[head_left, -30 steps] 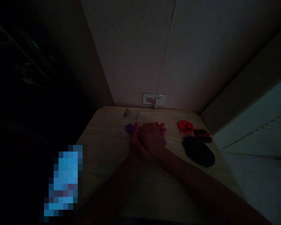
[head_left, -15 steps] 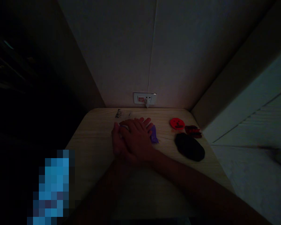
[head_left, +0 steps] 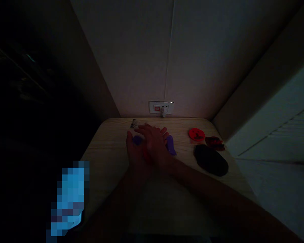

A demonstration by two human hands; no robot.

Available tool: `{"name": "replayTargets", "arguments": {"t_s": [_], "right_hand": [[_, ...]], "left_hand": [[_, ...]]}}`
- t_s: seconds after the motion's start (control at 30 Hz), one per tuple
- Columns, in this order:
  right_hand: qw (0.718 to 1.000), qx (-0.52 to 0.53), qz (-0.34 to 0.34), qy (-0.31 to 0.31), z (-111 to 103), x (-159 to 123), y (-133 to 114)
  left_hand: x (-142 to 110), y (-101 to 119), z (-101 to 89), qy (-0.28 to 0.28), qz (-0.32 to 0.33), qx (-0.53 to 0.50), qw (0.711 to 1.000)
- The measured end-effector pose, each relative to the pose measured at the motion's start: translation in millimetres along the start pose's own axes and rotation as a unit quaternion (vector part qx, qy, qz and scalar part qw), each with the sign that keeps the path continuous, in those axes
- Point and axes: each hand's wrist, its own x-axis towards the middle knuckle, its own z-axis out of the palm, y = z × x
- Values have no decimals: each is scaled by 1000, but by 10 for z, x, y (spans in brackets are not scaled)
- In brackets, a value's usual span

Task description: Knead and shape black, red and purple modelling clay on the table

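Observation:
My left hand [head_left: 135,153] lies palm up over the table, its thumb raised and its fingertips showing beyond the other hand. Across it rests my right hand [head_left: 154,141], palm down, with fingers stretched out. A dark purple clay-like lump [head_left: 136,140] shows between my left thumb and the right fingers, seemingly caught between the palms. Lower down, a red patch shows between the hands; what it is I cannot make out. Just right of the fingertips is a shiny purple strip [head_left: 171,145], perhaps a wrapper.
On the right of the wooden table [head_left: 108,141] lie a red disc with a face [head_left: 196,134], dark red pieces [head_left: 214,143] and a flat black oval piece [head_left: 211,160]. A small black-marked scrap [head_left: 134,123] lies at the back. The wall socket [head_left: 161,107] holds a plug.
My right hand has slid forward over the left one, uncovering the purple lump and a red patch. The whole view has shifted slightly, so things appear further right.

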Motion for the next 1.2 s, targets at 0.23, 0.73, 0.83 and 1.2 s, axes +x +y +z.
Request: {"name": "replayTargets", "arguments": {"t_s": [0.23, 0.73, 0.83, 1.2], "right_hand": [[990, 121, 31, 67, -371, 182, 0], [974, 122, 167, 95, -724, 137, 236], [957, 176, 213, 86, -726, -40, 305], [922, 258, 272, 99, -594, -387, 441]], "left_hand": [[-49, 84, 84, -19, -105, -85, 991], [93, -80, 38, 2, 39, 75, 996], [101, -167, -16, 22, 68, 197, 978], [103, -245, -88, 21, 101, 332, 937]]}}
